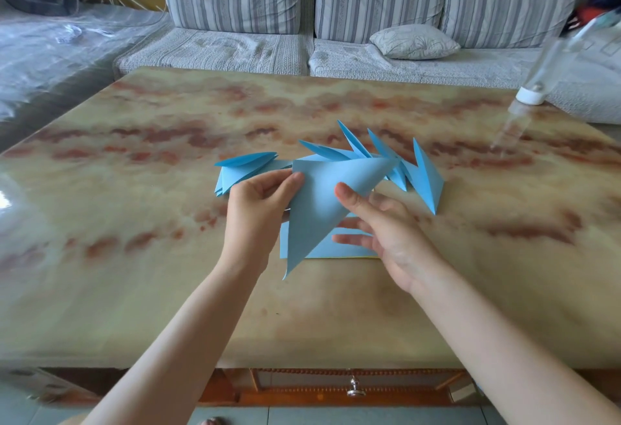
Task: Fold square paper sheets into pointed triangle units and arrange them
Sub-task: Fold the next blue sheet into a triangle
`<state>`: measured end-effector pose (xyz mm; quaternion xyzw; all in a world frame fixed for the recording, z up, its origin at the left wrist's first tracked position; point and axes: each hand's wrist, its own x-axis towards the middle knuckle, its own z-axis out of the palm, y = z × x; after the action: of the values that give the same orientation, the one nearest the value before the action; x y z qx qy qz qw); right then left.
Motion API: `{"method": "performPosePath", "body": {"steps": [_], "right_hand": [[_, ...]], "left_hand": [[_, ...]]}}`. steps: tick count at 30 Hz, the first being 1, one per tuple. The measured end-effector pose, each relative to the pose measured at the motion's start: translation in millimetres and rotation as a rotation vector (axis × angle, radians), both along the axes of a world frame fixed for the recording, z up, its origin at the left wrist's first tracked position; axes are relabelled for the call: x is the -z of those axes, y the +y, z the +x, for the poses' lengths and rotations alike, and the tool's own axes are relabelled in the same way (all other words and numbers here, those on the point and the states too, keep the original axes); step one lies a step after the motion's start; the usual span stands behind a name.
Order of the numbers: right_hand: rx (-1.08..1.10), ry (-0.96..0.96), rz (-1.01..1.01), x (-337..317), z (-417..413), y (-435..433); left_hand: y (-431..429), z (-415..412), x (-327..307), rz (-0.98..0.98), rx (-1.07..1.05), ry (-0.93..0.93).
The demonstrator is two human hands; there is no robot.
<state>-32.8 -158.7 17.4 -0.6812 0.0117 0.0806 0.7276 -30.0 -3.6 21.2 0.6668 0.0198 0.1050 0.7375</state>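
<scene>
Blue sheet (pixel 319 202), bent over into a loose triangle, pinched between left grip (pixel 258 202) and right grip (pixel 379 229). Long point hanging down below both; upper right edge rounded, not creased. Flat blue stack (pixel 336 249) on the table (pixel 134 155), directly under the right grip. Finished pointed units beyond the grips: left cluster (pixel 242 169) just past the left grip, lying overlapped; right cluster (pixel 423 179) past the right grip, tips up and fanned.

Blue sheet (pixel 319 202) in left hand (pixel 255 209) and right hand (pixel 389 233), above table (pixel 134 189)
</scene>
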Motion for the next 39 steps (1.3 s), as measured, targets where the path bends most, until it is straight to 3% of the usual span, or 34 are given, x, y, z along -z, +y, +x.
{"method": "performPosePath", "body": {"steps": [9,39], "right_hand": [[0.118,0.024,0.099,1.1,2.1,3.9],[0.103,0.016,0.119,0.1,0.6,4.0]], "left_hand": [[-6.5,-4.1,0.1,-0.143,0.13,0.072],[-4.8,-7.4,-5.0,-0.131,0.14,0.123]]}}
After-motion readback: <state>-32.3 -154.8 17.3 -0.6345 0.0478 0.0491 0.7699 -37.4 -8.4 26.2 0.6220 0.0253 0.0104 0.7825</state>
